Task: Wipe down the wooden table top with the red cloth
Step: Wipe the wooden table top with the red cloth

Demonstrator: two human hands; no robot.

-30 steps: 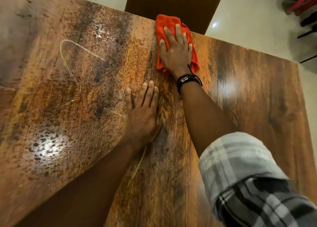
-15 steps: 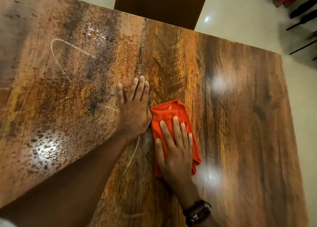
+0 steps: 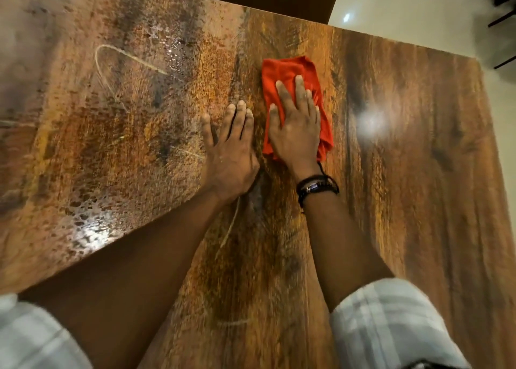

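Compared with half a second ago, the cloth is found farther up the table, away from the person. Then it lay beside the heel of the left hand; now its far edge is seen past that hand's fingertips. A second ago it was pressed at the table's far edge, so it is now placed between those two spots.

The right hand is laid flat on the cloth as before. Its fingers are straight and slightly spread, and nothing is gripped; the cloth is only pressed under palm and fingers. The left hand is kept where it was, flat on the bare wood just left of the cloth, with fingers straight and nothing held. More of the right forearm is shown now, and a checked sleeve is brought into view at the lower right.

The cloth is seen as bright orange-red, folded into a rough rectangle, with a rumpled far edge and creases beside the little finger. Its near part is covered by the hand, and a strip is left showing right of the wrist. Dark wristbands are worn on that wrist. Left of the hands the wood is marked by a pale looping scratch.
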